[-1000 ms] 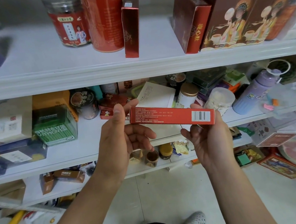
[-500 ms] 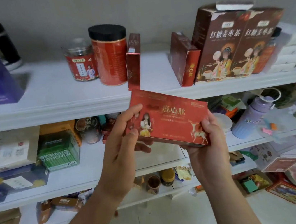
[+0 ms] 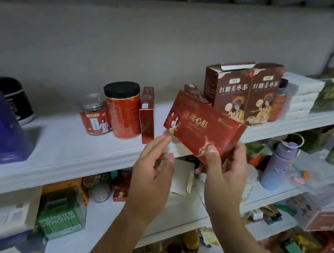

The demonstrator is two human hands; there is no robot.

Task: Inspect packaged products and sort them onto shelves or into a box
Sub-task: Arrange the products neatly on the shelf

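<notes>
1. Red box (image 3: 202, 126), flat, gold print with a figure. Tilted, left end high, in front of the top shelf (image 3: 70, 160) edge. Held at its lower right end.
2. Right hand (image 3: 223, 174): thumb pressed on the printed face, fingers curled behind; it grips the red box.
3. Left hand (image 3: 152, 170): fingers loosely extended and holding nothing, tips at the box's left corner. Contact cannot be told, as the picture is blurred.
4. Thin red carton (image 3: 146, 116), upright on the shelf just above the left fingertips.
5. Red canister (image 3: 125, 112) with a black lid, left of that carton.
6. Brown tea boxes (image 3: 246, 92), a pair, beyond the right fingers, behind the held box.
7. Lilac bottle (image 3: 277, 167), one shelf lower, right of the right hand.
</notes>
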